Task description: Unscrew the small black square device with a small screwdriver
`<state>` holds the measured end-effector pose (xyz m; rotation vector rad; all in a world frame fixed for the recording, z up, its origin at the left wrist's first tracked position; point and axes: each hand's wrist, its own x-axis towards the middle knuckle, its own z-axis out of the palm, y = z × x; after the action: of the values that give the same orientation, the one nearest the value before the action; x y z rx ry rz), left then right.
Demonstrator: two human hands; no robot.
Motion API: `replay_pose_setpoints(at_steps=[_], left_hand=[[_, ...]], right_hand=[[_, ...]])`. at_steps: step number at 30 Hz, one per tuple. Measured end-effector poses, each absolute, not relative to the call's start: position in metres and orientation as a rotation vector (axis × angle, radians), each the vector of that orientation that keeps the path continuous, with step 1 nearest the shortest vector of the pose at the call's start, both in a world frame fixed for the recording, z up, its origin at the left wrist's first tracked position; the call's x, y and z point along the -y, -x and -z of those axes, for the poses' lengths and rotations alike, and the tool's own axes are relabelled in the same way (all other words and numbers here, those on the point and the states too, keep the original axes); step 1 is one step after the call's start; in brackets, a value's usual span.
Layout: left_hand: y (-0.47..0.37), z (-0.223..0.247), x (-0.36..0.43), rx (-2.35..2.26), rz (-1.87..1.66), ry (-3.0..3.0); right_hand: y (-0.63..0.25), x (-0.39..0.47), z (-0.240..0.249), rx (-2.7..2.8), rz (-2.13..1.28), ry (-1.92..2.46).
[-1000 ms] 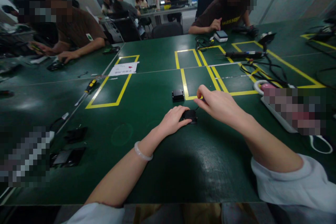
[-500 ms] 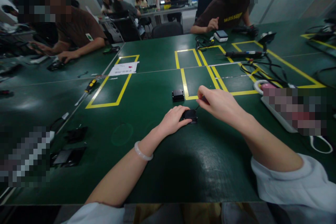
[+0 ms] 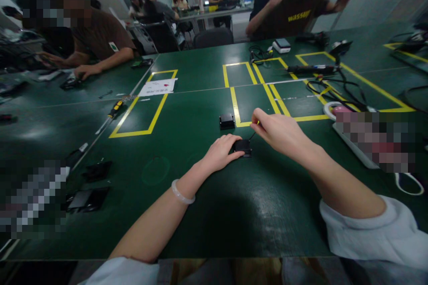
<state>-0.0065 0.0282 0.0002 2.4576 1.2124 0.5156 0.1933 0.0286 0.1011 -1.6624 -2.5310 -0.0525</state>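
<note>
A small black rectangular part [image 3: 244, 146] lies on the green table. My left hand [image 3: 222, 152] grips it from the left, with the thumb along its near side and the fingers over its far side. Above and to the right, my right hand [image 3: 270, 125] is pinched around a thin dark tool [image 3: 252, 136], perhaps a small screwdriver or hex key; most of it is hidden in the fingers. The tool's tip points down to the part's right far corner. A similar black part [image 3: 227, 121] sits just beyond my left hand, touched by neither hand.
Yellow tape outlines [image 3: 150, 132] mark the green table [image 3: 194, 111]. A yellow-black screwdriver [image 3: 115, 110] and a paper label [image 3: 158, 87] lie left. Black pieces [image 3: 87, 199] are at lower left. A soldering-iron-like tool [image 3: 310, 69] with cables lies right. Co-workers sit across.
My hands and the black part stay almost in place; the right fingers shift very slightly. Across the table, a co-worker has raised both hands from the tabletop.
</note>
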Motion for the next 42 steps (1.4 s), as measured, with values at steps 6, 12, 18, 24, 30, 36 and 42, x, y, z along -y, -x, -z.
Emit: replay_pose_setpoints(at_steps=[6, 12, 18, 24, 30, 36, 42], left_hand=[[0.0063, -0.0005, -0.0282, -1.215, -0.512, -2.461], [0.0065, -0.0004, -0.0274, -1.22, -0.505, -2.452], [0.0065, -0.0013, -0.0274, -1.209, -0.507, -2.46], [0.0062, -0.0021, -0.0271, -1.225, -0.501, -2.446], [0.0062, -0.0017, -0.0276, -1.211, -0.508, -2.45], [0.0065, -0.0005, -0.0278, -1.216, -0.508, -2.457], [0.0065, -0.002, -0.0273, -1.211, -0.5, -2.458]], right_hand=[[-0.1951, -0.0269, -0.1011, 2.514, -0.018, 1.596], [-0.195, -0.0278, -0.1019, 2.549, 0.029, 1.657], [-0.1964, -0.0273, -0.1025, 2.531, -0.059, 1.606], [-0.1954, -0.0265, -0.1044, 2.526, -0.043, 1.638], [-0.1977, -0.029, -0.1024, 2.549, -0.072, 1.62], [-0.1967, -0.0276, -0.1023, 2.517, -0.097, 1.599], [-0.1958, -0.028, -0.1026, 2.52, -0.062, 1.664]])
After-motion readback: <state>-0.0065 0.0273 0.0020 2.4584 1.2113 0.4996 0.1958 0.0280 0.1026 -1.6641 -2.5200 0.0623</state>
